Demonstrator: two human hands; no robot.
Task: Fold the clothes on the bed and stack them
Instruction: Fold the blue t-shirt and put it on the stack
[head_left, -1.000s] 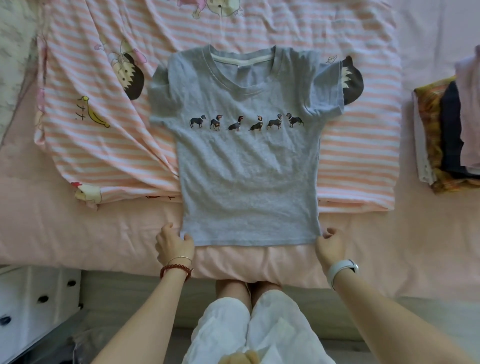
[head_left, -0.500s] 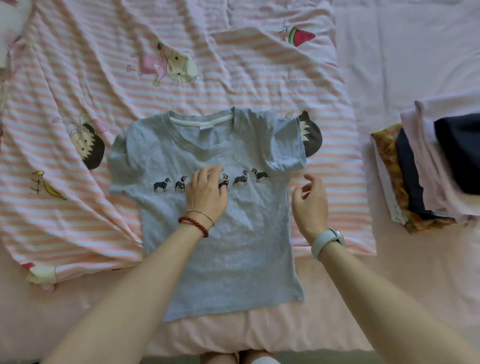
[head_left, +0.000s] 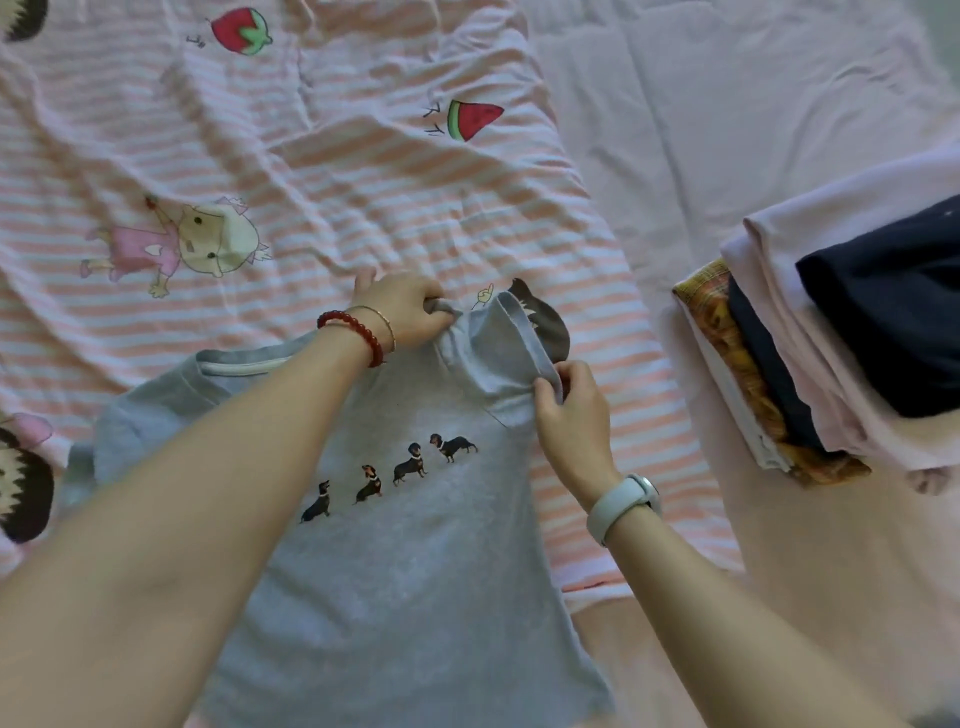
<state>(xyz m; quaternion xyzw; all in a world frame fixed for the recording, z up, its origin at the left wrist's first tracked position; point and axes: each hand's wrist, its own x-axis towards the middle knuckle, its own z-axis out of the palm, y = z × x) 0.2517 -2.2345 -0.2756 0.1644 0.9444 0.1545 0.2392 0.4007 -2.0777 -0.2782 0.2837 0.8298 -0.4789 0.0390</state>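
Observation:
A grey T-shirt (head_left: 415, 582) with a row of small dachshunds lies face up on the bed, its collar at the upper left under my left forearm. My left hand (head_left: 405, 309) grips the shoulder of the shirt's right sleeve. My right hand (head_left: 571, 415) pinches the hem of that same sleeve, which is lifted off the bed between the two hands. A stack of folded clothes (head_left: 831, 358) sits at the right, with navy, pale pink and orange patterned pieces.
A pink-and-white striped blanket (head_left: 363, 171) with cartoon prints lies under the shirt and covers the left and middle of the bed. Plain pink bedsheet (head_left: 727, 119) shows at the upper right and around the stack.
Both hands left the shirt's bottom hem, passed over its chest and now hold the right sleeve. The view has leaned closer over the bed.

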